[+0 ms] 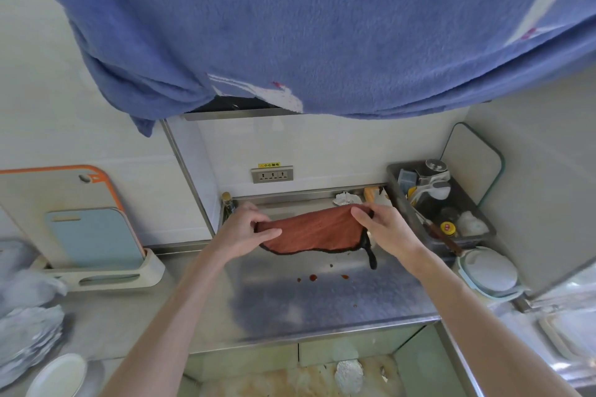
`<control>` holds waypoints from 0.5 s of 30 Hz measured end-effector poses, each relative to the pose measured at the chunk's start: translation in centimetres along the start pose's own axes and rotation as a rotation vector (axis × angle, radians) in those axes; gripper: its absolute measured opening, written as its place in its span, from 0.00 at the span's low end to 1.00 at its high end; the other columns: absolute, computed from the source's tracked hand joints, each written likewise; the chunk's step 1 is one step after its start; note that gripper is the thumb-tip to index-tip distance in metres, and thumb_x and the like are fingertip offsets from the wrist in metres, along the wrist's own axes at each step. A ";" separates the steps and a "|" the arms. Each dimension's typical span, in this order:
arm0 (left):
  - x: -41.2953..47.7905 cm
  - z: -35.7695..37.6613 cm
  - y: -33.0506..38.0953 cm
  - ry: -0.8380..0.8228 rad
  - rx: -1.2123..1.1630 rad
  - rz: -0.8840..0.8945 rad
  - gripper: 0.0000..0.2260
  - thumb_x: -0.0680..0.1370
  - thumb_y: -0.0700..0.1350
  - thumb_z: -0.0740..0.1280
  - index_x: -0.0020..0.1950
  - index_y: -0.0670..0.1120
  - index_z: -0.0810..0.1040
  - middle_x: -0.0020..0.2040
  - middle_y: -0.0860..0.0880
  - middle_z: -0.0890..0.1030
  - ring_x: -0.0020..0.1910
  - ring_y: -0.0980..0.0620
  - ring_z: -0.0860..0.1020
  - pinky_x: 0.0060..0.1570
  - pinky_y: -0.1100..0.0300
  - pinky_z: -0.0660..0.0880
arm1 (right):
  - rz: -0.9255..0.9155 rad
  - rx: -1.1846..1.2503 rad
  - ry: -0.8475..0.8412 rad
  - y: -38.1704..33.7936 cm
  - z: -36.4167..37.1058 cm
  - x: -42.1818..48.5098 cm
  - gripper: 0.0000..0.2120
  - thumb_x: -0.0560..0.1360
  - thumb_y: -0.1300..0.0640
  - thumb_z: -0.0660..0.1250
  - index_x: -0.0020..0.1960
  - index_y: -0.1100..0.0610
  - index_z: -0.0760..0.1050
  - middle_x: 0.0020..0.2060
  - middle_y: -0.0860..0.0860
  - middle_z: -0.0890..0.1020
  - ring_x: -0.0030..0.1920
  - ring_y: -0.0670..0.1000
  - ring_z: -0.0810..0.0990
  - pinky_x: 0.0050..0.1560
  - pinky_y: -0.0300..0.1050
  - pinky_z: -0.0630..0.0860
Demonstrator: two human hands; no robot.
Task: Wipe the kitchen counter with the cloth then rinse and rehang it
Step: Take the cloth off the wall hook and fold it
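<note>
An orange-brown cloth (314, 230) with a black edge and a dangling black loop is stretched above the steel counter (322, 303). My left hand (246, 229) pinches its left end and my right hand (377, 224) grips its right end. The cloth hangs folded between them, just over the counter's back half. Several dark red-brown sauce spots (312, 277) lie on the counter in front of the cloth.
A steel tray (403, 200) of jars and bottles stands at the right, with a lidded bowl (490, 271) in front. Cutting boards (74, 219) lean in a rack at the left. A small bottle (227, 201), crumpled paper (345, 198), a wall socket (272, 174). A blue towel (290, 26) hangs overhead.
</note>
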State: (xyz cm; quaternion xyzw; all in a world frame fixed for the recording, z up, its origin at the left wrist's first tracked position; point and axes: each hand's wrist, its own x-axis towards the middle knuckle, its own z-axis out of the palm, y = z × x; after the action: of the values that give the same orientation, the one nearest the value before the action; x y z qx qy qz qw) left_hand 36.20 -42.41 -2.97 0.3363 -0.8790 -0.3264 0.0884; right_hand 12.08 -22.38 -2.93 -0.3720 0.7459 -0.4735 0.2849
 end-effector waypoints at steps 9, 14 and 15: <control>-0.6 1.2 1.1 0.046 -0.657 -0.144 0.19 0.73 0.67 0.70 0.55 0.56 0.85 0.54 0.55 0.87 0.58 0.55 0.83 0.67 0.48 0.75 | 0.216 0.389 0.072 -0.5 1.3 0.0 0.16 0.84 0.44 0.62 0.59 0.54 0.81 0.55 0.58 0.86 0.56 0.56 0.86 0.62 0.57 0.83; -0.4 1.9 1.9 0.049 -1.058 -0.360 0.21 0.72 0.58 0.75 0.59 0.46 0.84 0.58 0.49 0.86 0.61 0.50 0.82 0.60 0.53 0.80 | 0.278 0.273 0.011 -1.4 1.0 0.0 0.18 0.82 0.41 0.63 0.60 0.53 0.79 0.54 0.56 0.85 0.55 0.55 0.86 0.60 0.53 0.83; -0.4 1.8 2.0 0.009 -1.184 -0.427 0.22 0.71 0.54 0.77 0.60 0.43 0.83 0.59 0.46 0.86 0.60 0.49 0.82 0.56 0.55 0.81 | 0.291 0.312 -0.034 -1.4 0.9 0.0 0.18 0.81 0.44 0.68 0.62 0.55 0.80 0.54 0.57 0.86 0.54 0.56 0.87 0.58 0.52 0.84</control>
State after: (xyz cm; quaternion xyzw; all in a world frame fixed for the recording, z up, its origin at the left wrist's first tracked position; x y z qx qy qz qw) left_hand 34.82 -40.10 -3.06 0.3999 -0.4623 -0.7668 0.1960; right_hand 13.19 -23.21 -1.96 -0.2198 0.7044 -0.5308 0.4169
